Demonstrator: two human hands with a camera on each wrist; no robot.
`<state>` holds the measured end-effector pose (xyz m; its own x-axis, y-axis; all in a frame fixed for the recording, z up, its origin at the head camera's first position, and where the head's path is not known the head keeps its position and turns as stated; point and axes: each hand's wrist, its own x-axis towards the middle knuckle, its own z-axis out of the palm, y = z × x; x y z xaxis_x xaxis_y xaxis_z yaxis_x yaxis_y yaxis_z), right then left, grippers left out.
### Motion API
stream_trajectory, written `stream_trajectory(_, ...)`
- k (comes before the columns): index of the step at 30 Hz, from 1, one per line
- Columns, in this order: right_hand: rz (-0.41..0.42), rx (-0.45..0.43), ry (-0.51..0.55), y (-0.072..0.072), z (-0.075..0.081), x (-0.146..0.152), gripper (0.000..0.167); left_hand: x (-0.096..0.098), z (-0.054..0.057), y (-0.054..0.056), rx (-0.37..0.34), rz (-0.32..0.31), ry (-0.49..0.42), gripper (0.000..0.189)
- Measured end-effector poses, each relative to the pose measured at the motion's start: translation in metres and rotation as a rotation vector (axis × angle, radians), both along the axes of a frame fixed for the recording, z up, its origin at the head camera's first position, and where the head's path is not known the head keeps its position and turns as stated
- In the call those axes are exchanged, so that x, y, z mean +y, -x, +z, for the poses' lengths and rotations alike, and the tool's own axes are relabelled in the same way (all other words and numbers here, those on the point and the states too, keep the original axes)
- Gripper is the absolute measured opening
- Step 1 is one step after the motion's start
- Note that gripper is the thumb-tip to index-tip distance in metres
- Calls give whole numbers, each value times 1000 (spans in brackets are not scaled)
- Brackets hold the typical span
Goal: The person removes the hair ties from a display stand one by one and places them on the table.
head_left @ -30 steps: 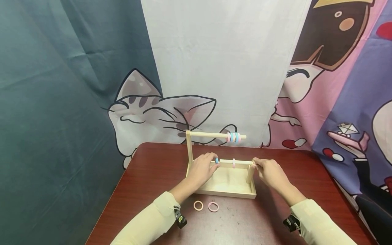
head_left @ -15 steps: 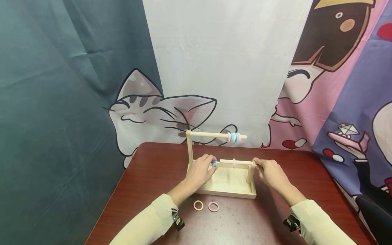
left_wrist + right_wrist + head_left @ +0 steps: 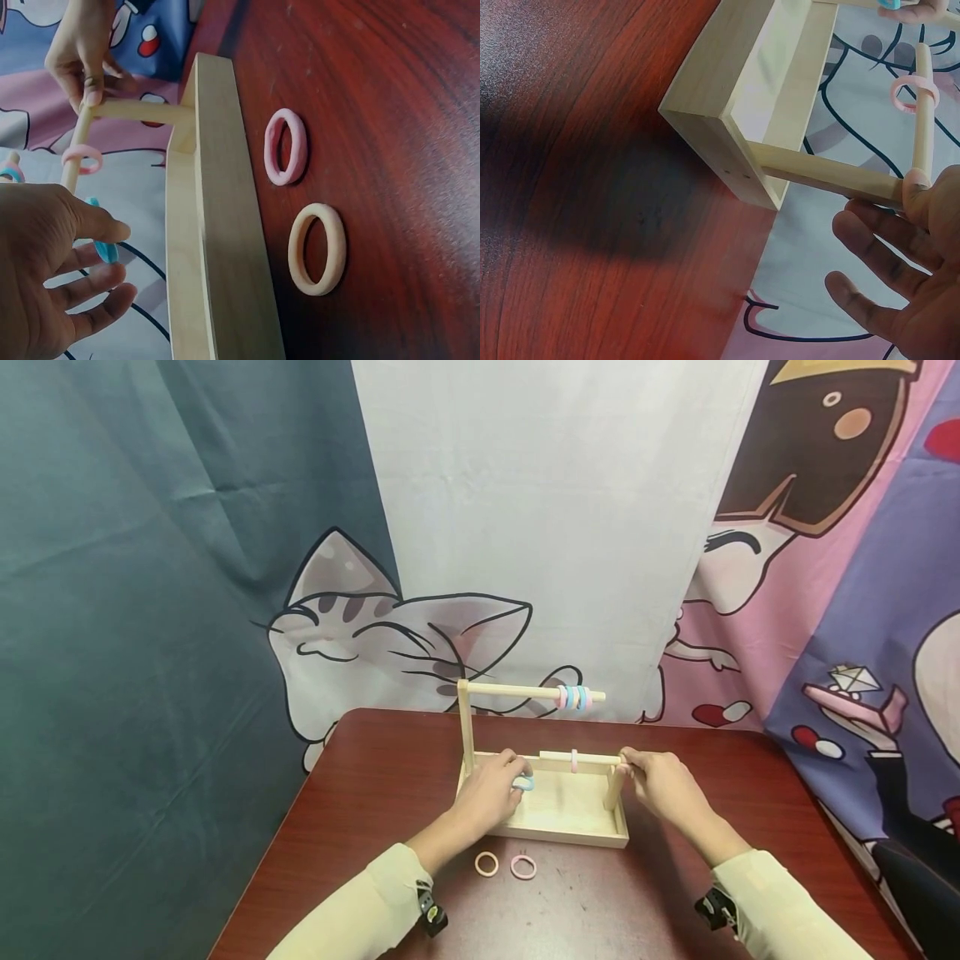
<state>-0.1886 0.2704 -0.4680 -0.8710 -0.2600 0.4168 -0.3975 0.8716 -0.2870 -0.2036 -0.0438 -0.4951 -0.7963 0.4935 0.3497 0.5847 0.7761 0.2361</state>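
My left hand [image 3: 489, 787] pinches a blue ring [image 3: 523, 782] between thumb and fingers, off the free left end of the lower wooden rod [image 3: 596, 758]. A pink ring [image 3: 574, 761] hangs on that rod. At the rod's right end, my right hand [image 3: 663, 781] grips the top of the short post [image 3: 829, 176] with thumb and forefinger; its other fingers are spread in the right wrist view. On the upper rod [image 3: 510, 690] several pink, blue and cream rings [image 3: 573, 697] sit together near the right end.
Both rods belong to a wooden stand with a shallow tray base [image 3: 555, 837] on the red-brown table [image 3: 360, 793]. In front of it lie a cream ring [image 3: 486, 864] and a pink ring [image 3: 522, 867]. A printed curtain [image 3: 585, 527] hangs behind the table.
The left hand has drawn the blue ring left and down, away from the lower rod's end, and the ring has tipped flatter. My right hand stays at the post.
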Motion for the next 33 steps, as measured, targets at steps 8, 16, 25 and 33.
stream_trajectory(8,-3,-3,-1,-1,1,0,27,6,-3,-9,-59,-59,60,25)
stream_trajectory(16,4,-4,-4,1,0,1,28,12,-1,-20,-98,-134,107,25)
stream_trajectory(25,-2,-29,-6,0,1,1,27,17,-4,-29,-159,-177,130,25)
stream_trajectory(33,-6,-19,-1,1,-1,1,27,22,-8,-39,-187,-218,192,24)
